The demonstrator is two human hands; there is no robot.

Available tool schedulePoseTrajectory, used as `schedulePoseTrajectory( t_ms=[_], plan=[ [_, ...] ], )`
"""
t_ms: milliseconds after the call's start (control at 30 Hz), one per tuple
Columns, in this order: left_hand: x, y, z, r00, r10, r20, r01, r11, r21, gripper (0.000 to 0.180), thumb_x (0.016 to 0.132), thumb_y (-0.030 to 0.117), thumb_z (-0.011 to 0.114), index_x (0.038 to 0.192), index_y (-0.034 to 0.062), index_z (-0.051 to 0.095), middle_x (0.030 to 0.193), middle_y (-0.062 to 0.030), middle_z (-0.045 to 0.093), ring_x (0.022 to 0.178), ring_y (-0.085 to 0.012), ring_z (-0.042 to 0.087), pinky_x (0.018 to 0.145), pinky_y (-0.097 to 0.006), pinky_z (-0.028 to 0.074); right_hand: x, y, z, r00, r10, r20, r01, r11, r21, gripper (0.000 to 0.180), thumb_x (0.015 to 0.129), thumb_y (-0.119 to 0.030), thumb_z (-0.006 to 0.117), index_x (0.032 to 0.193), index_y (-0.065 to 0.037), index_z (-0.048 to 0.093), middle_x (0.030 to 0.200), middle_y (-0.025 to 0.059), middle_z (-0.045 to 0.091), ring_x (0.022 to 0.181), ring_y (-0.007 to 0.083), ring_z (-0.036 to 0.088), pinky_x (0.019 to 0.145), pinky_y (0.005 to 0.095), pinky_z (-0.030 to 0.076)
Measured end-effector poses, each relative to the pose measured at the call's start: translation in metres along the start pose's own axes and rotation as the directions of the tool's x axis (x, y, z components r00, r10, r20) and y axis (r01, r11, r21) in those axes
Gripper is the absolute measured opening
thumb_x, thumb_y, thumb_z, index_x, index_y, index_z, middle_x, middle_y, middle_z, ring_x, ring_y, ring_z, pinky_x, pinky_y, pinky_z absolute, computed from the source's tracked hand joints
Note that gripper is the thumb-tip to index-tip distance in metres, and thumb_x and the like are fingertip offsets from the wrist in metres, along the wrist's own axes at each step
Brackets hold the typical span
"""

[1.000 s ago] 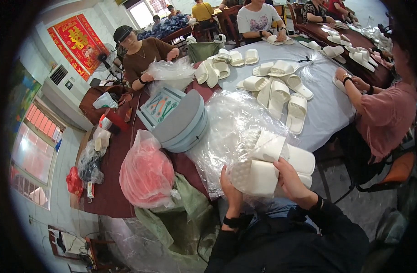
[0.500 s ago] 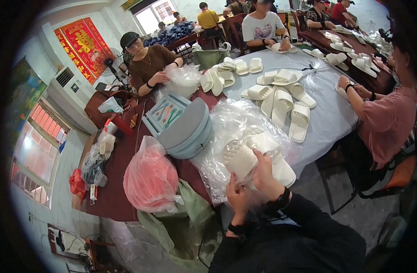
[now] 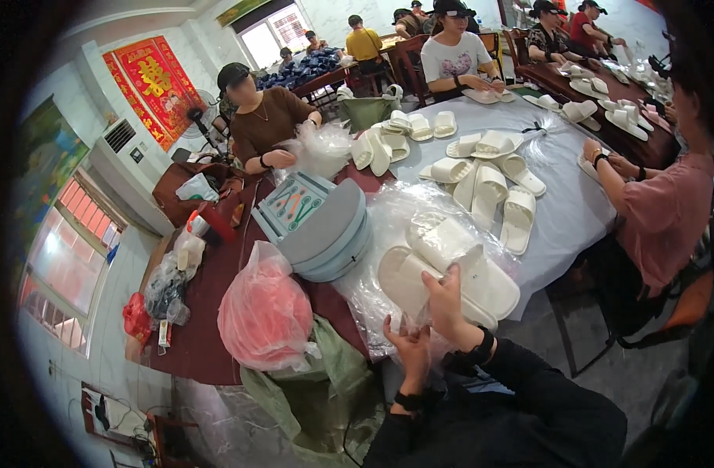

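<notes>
My right hand (image 3: 448,308) grips a white slipper (image 3: 401,281) by its middle, with the sole's smooth face upward. Just below the slipper's near edge, my left hand (image 3: 411,351) has its fingers apart and appears to hold nothing. Beside the held slipper, on its far side, lies another white slipper (image 3: 493,287). Clear plastic bags (image 3: 380,230) are spread under and around this pair; whether the far slipper is inside one I cannot tell.
A grey-blue plastic stool (image 3: 325,226) and a bag of pink material (image 3: 265,312) lie to the left. More white slippers (image 3: 489,187) are piled beyond on the plastic-covered table (image 3: 563,203). A green sack (image 3: 325,390) hangs at the front edge. Co-workers sit around.
The slipper in my right hand has turned, and its flat sole now shows instead of the strap. My left hand has come away from it and opened. The view has shifted slightly.
</notes>
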State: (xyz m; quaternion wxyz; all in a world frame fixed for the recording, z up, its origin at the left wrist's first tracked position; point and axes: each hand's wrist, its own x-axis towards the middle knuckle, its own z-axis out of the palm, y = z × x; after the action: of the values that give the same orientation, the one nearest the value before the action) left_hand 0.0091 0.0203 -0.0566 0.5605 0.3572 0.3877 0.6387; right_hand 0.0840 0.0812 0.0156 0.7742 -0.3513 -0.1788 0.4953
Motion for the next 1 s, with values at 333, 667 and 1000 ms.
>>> schedulePoseTrajectory(
  t_ms=[333,667,1000],
  plan=[
    [0.008,-0.007,-0.010,0.995,-0.037,0.088,0.032,0.998,0.059,0.122,0.071,0.019,0.079,0.140,0.0239,-0.021,0.144,-0.0192,0.018,0.129,-0.0289,0.028,0.103,-0.042,0.032,-0.006,-0.012,-0.006,0.976,-0.189,0.109,0.207,0.961,-0.185,0.040,0.086,0.001,0.052,0.119,0.002,0.030,0.115,0.0154,0.047,0.100,0.0183,0.051,0.083,0.0278,0.045],
    [0.009,-0.011,-0.019,0.915,0.277,0.294,-0.186,0.934,-0.304,0.111,0.080,0.041,0.066,0.138,0.0257,-0.027,0.140,-0.0178,0.030,0.123,-0.0323,0.037,0.104,-0.043,0.030,-0.030,-0.043,-0.025,0.980,-0.193,0.055,0.198,0.972,-0.124,0.050,0.085,0.003,0.053,0.128,0.004,0.027,0.122,0.0155,0.045,0.108,0.0193,0.048,0.092,0.0301,0.040],
    [0.019,-0.005,-0.026,0.945,0.029,0.327,-0.064,0.993,0.097,0.057,0.092,0.026,0.052,0.138,0.0064,0.025,0.123,-0.0160,0.048,0.106,-0.0263,0.053,0.087,-0.039,0.048,-0.062,-0.038,-0.007,0.998,0.025,0.064,-0.033,0.991,0.131,0.050,0.088,-0.002,0.051,0.129,-0.002,0.024,0.126,0.0146,0.040,0.115,0.0220,0.043,0.098,0.0345,0.036]
  ],
)
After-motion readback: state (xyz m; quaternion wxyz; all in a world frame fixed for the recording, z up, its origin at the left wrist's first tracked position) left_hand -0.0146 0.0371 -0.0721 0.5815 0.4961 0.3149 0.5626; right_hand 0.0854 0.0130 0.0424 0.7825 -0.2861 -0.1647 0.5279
